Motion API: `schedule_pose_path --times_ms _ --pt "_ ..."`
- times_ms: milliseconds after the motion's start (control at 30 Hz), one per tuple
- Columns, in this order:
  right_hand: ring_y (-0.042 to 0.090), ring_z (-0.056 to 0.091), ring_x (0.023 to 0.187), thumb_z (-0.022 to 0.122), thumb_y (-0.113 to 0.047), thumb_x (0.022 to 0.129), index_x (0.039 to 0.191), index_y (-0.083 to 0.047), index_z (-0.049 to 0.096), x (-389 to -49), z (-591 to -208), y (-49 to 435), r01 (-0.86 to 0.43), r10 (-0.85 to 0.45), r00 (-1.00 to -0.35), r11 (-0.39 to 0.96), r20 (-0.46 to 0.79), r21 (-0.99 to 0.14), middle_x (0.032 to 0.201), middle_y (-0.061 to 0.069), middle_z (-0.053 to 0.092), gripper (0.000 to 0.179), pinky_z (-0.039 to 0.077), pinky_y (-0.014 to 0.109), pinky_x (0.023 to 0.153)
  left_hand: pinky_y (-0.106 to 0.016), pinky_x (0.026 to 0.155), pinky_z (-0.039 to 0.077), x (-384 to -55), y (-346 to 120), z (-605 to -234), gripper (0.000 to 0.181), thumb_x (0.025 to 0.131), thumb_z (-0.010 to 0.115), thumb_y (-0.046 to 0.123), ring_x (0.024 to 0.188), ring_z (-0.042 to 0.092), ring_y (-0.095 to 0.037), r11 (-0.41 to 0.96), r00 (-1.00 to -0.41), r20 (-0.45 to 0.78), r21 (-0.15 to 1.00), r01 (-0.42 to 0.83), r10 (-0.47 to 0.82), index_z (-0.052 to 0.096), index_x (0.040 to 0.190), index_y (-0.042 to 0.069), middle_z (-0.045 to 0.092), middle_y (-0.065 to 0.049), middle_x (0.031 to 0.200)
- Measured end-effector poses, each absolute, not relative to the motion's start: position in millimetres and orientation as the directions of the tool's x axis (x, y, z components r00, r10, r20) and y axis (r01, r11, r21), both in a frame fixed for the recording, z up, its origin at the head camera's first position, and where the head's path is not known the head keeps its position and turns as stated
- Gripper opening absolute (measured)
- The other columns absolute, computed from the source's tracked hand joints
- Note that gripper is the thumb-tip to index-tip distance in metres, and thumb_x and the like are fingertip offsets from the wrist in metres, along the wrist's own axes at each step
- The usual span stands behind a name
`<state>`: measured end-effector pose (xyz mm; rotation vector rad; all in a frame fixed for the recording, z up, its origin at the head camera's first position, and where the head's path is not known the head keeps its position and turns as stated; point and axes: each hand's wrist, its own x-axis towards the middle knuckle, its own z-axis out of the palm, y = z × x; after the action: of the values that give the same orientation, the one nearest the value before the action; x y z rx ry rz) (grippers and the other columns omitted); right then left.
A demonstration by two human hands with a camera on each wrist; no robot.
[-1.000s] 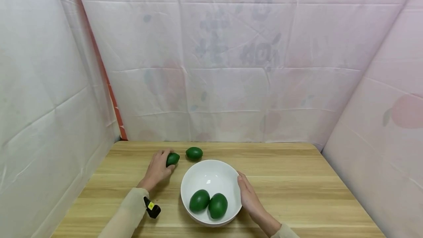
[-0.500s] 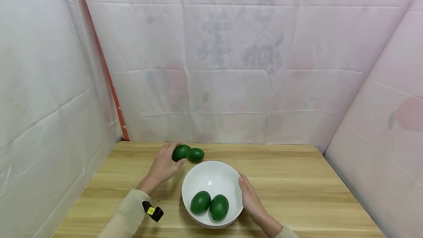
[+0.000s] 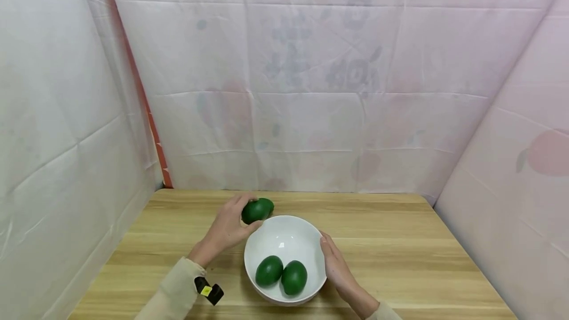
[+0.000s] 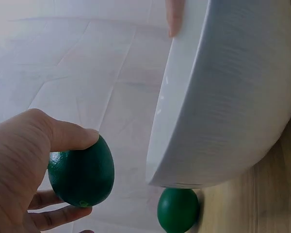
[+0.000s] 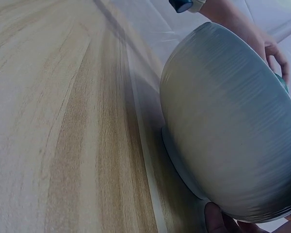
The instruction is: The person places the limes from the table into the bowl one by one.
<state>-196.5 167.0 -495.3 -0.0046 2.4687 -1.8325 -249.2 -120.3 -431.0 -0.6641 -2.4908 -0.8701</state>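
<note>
Left hand (image 3: pixel 226 227), just left of centre and low in the head view, pinches a green fruit (image 4: pixel 89 177): thumb on its upper side, fingers opposite in the left wrist view. Fruit is off the wooden tabletop (image 3: pixel 400 246), just beside the upper-left rim of the white bowl (image 3: pixel 295 238), a gap showing between them in the left wrist view. Key relation: the bowl's opening lies to the lower right of the grip in the head view; fruit is on the bowl-facing side of the palm, left hand nearer to it. Long axis looks near vertical in the left wrist view; hard to be sure from the head view, where its outline merges with a second green fruit (image 4: pixel 178 211) on the table. Right hand (image 3: pixel 337 265) grips the bowl's right wall, thumb at the rim. Third green fruit (image 3: pixel 268 271) and fourth green fruit (image 3: pixel 294 278) sit side by side, lower half of the bowl.
</note>
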Motion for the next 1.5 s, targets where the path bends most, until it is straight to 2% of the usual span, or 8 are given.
schedule_pose_path --times_ms 300,733,967,1267,1500 --pt "0.045 0.022 0.154 0.021 -0.038 0.113 0.157 -0.003 0.032 -197 -496 165 0.034 -0.044 -0.998 0.295 -0.049 -0.955 0.163 0.025 0.031 0.057 0.019 0.061 0.124 -0.032 0.082 0.060 -246 -116 -439 0.052 0.080 0.086 0.030 0.107 0.068 -0.022 0.691 -0.814 0.490 0.471 0.549 0.312 0.063 0.124 0.014 0.067 -0.007 0.124" --pt "0.044 0.022 0.154 0.021 -0.037 0.113 0.157 -0.003 0.031 -198 -497 164 0.033 -0.045 -0.998 0.286 -0.048 -0.958 0.163 0.024 0.032 0.057 0.019 0.061 0.124 -0.034 0.082 0.059 -242 -110 -451 0.047 0.078 0.087 0.034 0.105 0.067 -0.018 0.686 -0.802 0.466 0.442 0.578 0.374 0.065 0.116 0.019 0.069 -0.004 0.120" --pt "0.044 0.022 0.154 0.021 -0.037 0.113 0.157 -0.003 0.031 -198 -496 164 0.035 -0.043 -0.998 0.286 -0.049 -0.958 0.164 0.024 0.031 0.057 0.019 0.060 0.124 -0.038 0.086 0.059 -241 -108 -453 0.047 0.080 0.086 0.036 0.110 0.066 -0.020 0.688 -0.809 0.425 0.440 0.577 0.407 0.064 0.118 0.020 0.068 -0.004 0.126" --pt "0.044 0.023 0.154 0.022 -0.036 0.113 0.157 -0.003 0.032 -197 -497 164 0.031 -0.048 -0.998 0.278 -0.046 -0.960 0.163 0.024 0.032 0.056 0.019 0.061 0.124 -0.040 0.085 0.057 -237 -107 -455 0.049 0.081 0.085 0.039 0.108 0.062 -0.019 0.701 -0.820 0.388 0.435 0.565 0.421 0.065 0.121 0.020 0.067 -0.004 0.126" --pt "0.044 0.022 0.154 0.022 -0.037 0.113 0.157 -0.003 0.031 -197 -496 165 0.032 -0.047 -0.998 0.276 -0.047 -0.961 0.163 0.024 0.032 0.057 0.018 0.061 0.124 -0.039 0.083 0.055 -239 -106 -457 0.049 0.080 0.085 0.039 0.104 0.059 -0.015 0.714 -0.822 0.387 0.420 0.560 0.418 0.065 0.121 0.021 0.070 0.001 0.124"
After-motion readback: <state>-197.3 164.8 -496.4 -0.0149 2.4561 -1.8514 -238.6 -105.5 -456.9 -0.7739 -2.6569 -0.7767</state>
